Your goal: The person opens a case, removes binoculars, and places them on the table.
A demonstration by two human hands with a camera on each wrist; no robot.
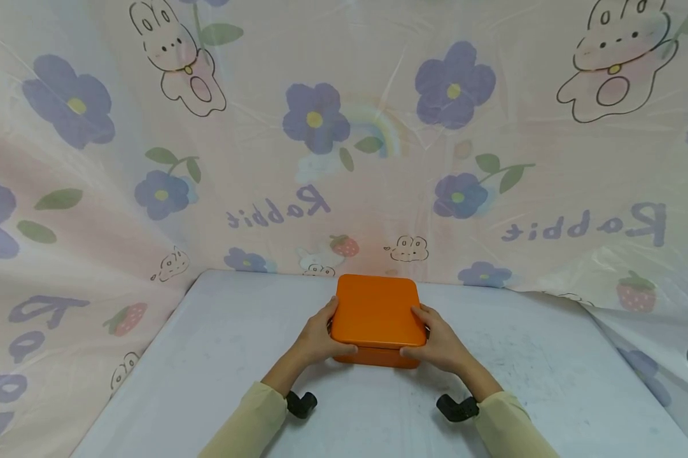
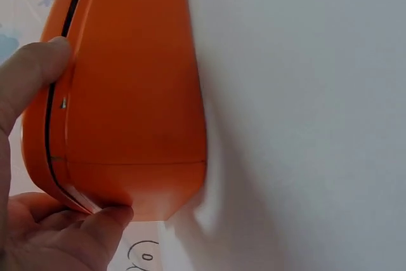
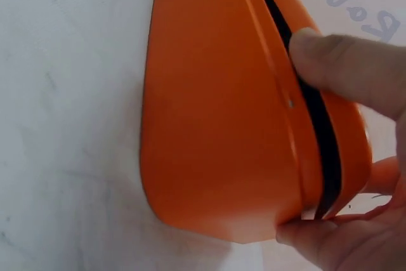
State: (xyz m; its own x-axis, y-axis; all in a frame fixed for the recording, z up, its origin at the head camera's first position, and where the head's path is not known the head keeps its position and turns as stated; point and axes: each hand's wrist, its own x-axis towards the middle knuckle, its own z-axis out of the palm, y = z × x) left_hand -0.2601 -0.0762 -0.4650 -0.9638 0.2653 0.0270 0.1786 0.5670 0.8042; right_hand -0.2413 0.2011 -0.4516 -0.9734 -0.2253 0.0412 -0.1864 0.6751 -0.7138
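Observation:
An orange box (image 1: pixel 378 356) with rounded corners sits on the white table, its orange lid (image 1: pixel 378 310) on top. My left hand (image 1: pixel 316 334) grips the lid's left side; in the left wrist view the thumb (image 2: pixel 44 61) presses at the seam and the other fingers curl around the corner. On the opposite side my right hand (image 1: pixel 438 340) holds the lid likewise, its thumb (image 3: pixel 317 61) at the seam. A dark gap (image 3: pixel 323 138) shows between lid and box, wider in the right wrist view than in the left. The inside of the box is hidden.
The white table (image 1: pixel 223 356) reaches back to a hanging curtain (image 1: pixel 378 178) printed with flowers and rabbits, which also borders both sides. Each wrist carries a small black camera mount, one on the left (image 1: pixel 301 405) and one on the right (image 1: pixel 457 408).

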